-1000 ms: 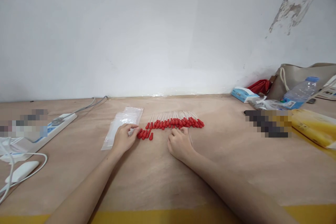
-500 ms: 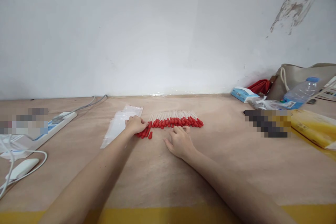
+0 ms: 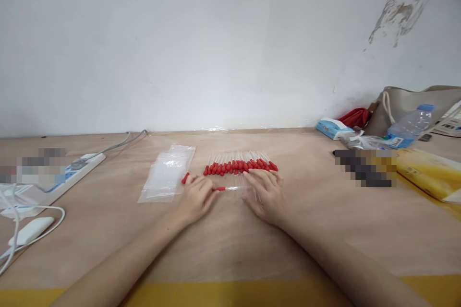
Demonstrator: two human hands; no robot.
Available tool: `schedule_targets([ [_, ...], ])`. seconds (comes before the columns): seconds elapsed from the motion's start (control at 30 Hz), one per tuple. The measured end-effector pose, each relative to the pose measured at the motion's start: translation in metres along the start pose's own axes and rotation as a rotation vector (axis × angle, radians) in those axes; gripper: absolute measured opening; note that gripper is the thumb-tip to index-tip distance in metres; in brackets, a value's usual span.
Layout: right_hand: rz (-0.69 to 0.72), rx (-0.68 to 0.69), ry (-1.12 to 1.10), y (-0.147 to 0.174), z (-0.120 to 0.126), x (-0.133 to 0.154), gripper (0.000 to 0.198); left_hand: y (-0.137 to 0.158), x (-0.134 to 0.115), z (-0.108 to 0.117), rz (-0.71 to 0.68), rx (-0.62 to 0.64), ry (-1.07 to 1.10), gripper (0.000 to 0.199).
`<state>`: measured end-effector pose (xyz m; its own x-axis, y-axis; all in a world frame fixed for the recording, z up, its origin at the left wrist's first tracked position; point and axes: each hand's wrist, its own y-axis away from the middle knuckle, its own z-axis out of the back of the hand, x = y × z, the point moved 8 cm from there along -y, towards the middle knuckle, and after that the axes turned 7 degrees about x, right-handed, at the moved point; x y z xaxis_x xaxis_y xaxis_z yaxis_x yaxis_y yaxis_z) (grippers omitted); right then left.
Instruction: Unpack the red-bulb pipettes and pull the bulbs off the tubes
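My left hand (image 3: pixel 196 197) is closed in a pinch on a dropper with a red bulb (image 3: pixel 221 188); its clear tube lies sideways and reaches towards the right hand. Another red bulb (image 3: pixel 185 178) shows just beyond the left knuckles. My right hand (image 3: pixel 267 195) has its thumb and fingers apart, the fingertips at the near side of the row of red-bulbed droppers (image 3: pixel 236 167). Faint clear tubes show by its fingers, and I cannot make out how they lie. Most droppers in the row point their thin clear tips to the wall.
Flat clear zip bags (image 3: pixel 163 172) lie left of the droppers. Further left are a power strip (image 3: pixel 77 172) and a white adapter (image 3: pixel 30 231) with cables. At the right are a tissue pack (image 3: pixel 333 128), a plastic bottle (image 3: pixel 410 127), a yellow package (image 3: pixel 428 172) and a bag (image 3: pixel 378 122).
My left hand has come nearer and to the right, now with a dropper turned sideways. The loose bulbs it covered are mostly gone from view. My right hand has shifted right and spread.
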<state>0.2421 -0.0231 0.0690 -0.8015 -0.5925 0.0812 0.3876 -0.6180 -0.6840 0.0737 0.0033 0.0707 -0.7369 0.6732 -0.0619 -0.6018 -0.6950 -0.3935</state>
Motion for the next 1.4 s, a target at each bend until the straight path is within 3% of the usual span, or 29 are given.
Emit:
schedule_targets([
  [0.1, 0.088, 0.045, -0.012, 0.002, -0.006, 0.013, 0.037, 0.008, -0.017, -0.008, -0.082, -0.084, 0.048, 0.012],
  [0.2, 0.104, 0.049, -0.035, 0.003, -0.012, 0.016, 0.027, 0.011, -0.019, -0.01, -0.082, -0.134, 0.089, 0.01],
  [0.5, 0.148, 0.141, -0.077, 0.003, -0.03, 0.023, 0.018, 0.008, -0.026, -0.005, -0.121, -0.147, 0.076, 0.018],
  [0.73, 0.166, 0.141, -0.117, 0.003, -0.024, 0.026, 0.024, 0.006, -0.031, -0.008, -0.135, -0.076, 0.081, 0.014],
  [1.23, 0.206, 0.069, -0.144, 0.014, -0.016, 0.028, 0.019, 0.01, -0.036, -0.006, -0.173, -0.056, 0.108, 0.016],
  [1.33, 0.188, 0.039, -0.147, 0.017, -0.01, 0.019, 0.016, 0.013, -0.028, -0.006, -0.146, -0.079, 0.147, 0.013],
  [1.4, 0.122, 0.007, -0.151, 0.017, -0.003, 0.002, 0.014, 0.016, -0.013, 0.0, -0.067, -0.162, 0.214, 0.012],
])
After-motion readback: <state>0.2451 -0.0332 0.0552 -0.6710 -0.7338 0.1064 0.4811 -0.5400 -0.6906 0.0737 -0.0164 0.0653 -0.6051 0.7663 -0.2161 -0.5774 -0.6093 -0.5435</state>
